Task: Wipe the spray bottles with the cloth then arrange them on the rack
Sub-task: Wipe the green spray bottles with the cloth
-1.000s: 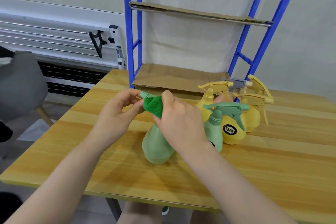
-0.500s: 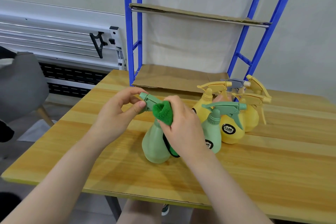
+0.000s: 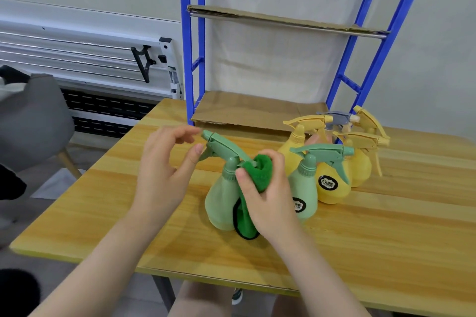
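Wooden table (image 3: 386, 234) held green bottle (image 3: 221, 203) upright near its front; right hand (image 3: 268, 195) pinched cloth (image 3: 257, 170) at neck, left hand (image 3: 159, 175) fingers loosely spread, thumb touching trigger; better brace nozzle while wiping downward.

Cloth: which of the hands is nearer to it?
Right. The right hand grips the cloth against the green bottle; the left hand is at its nozzle.
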`<state>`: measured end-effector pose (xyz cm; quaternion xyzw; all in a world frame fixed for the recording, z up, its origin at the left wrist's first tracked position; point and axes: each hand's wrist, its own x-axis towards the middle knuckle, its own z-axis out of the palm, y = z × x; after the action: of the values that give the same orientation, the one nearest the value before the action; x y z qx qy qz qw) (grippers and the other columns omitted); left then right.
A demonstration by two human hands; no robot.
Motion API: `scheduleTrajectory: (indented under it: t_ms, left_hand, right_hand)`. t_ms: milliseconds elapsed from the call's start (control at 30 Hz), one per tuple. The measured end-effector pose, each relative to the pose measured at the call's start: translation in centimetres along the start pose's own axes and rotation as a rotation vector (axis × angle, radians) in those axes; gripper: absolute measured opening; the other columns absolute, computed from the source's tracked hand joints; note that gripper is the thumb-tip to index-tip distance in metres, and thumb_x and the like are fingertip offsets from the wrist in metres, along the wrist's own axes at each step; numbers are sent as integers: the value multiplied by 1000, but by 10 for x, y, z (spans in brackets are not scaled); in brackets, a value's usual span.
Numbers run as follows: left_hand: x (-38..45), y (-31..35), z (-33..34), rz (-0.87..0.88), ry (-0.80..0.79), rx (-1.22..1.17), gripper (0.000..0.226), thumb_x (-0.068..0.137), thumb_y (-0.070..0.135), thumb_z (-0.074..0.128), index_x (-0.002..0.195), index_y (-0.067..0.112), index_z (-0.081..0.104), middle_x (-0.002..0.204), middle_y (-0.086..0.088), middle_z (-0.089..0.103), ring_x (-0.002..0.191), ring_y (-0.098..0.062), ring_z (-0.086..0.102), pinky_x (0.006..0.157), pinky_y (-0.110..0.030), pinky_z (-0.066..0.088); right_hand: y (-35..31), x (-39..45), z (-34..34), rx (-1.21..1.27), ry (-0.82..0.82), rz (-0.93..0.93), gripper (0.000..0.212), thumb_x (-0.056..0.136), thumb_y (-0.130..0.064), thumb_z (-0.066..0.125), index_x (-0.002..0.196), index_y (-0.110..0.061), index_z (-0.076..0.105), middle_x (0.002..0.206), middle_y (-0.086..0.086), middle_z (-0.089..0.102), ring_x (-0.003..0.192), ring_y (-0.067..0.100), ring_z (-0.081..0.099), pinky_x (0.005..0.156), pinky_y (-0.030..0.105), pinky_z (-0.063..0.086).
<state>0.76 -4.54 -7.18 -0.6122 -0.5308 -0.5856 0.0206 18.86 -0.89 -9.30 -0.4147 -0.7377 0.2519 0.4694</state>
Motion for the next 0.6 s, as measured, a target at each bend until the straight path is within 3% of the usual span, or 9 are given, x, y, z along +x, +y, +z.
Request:
scheduleTrajectory:
  t_ms: [67, 133, 200, 267, 300, 367, 400, 467, 600]
  left_hand:
    - [-13, 4, 2, 112, -17, 24, 18, 92, 33, 56, 109, 39, 57, 98, 25, 57, 94, -7, 55, 84, -30, 45]
    - [-27, 9, 9, 214, -151, 46, 21, 92, 36, 55, 112, 31, 60, 96, 22, 61, 91, -3, 56, 81, -31, 47]
    - [-39, 15, 21, 246, -279, 107, 31, 91, 43, 55, 118, 27, 57, 99, 14, 65, 91, -3, 55, 81, -28, 45]
    - [-46, 21, 31, 206, -320, 119, 33, 89, 44, 55, 116, 25, 57, 95, 12, 64, 87, -5, 53, 77, -24, 42]
    - [-48, 25, 34, 182, -318, 80, 26, 89, 41, 55, 109, 26, 57, 89, 17, 59, 82, -4, 50, 74, -21, 41]
    - [-49, 27, 37, 153, -298, 25, 11, 89, 35, 54, 95, 27, 56, 79, 26, 47, 75, 1, 44, 67, -16, 37]
    - [-49, 27, 38, 131, -291, 32, 10, 90, 35, 52, 90, 25, 55, 75, 23, 44, 71, 0, 43, 64, -17, 36]
    - [-50, 25, 39, 98, -294, 99, 22, 92, 39, 47, 82, 20, 51, 70, 14, 44, 67, -7, 43, 59, -25, 36]
    - [-52, 20, 38, 78, -347, 185, 31, 91, 48, 42, 80, 20, 48, 69, 6, 47, 65, -13, 45, 55, -33, 39]
  right_hand:
    - [-2, -5, -1, 161, 8, 43, 53, 80, -68, 53, 116, -33, 36, 89, -11, 53, 81, 1, 54, 72, 14, 42]
    - [-8, -9, -6, 263, 16, 19, 58, 85, -65, 54, 123, -23, 39, 89, -10, 51, 82, -11, 52, 76, 8, 40]
    - [-14, -14, -12, 318, 3, -18, 45, 98, -38, 50, 126, -3, 43, 88, -9, 41, 86, -37, 37, 79, -6, 31]
    - [-22, -17, -17, 368, -46, -21, 29, 100, -7, 42, 124, 9, 43, 83, -14, 28, 79, -44, 30, 74, -10, 28]
    - [-24, -18, -18, 379, -62, -22, 27, 101, -3, 42, 125, 9, 43, 80, -12, 27, 78, -44, 31, 74, -10, 29]
    - [-22, -18, -16, 405, -65, -4, 31, 103, -20, 47, 127, -1, 42, 81, 3, 43, 78, -36, 41, 76, -6, 34]
    - [-23, -17, -15, 406, -69, 4, 39, 99, -37, 46, 127, -10, 42, 94, -3, 56, 79, -26, 48, 76, -1, 37]
    - [-17, -16, -13, 377, -77, 38, 50, 87, -56, 42, 124, -22, 41, 86, -29, 59, 77, -11, 55, 74, 6, 42]
    - [-8, -22, -16, 368, -97, 88, 48, 83, -60, 51, 120, -31, 42, 77, -26, 57, 72, -5, 55, 70, 11, 43]
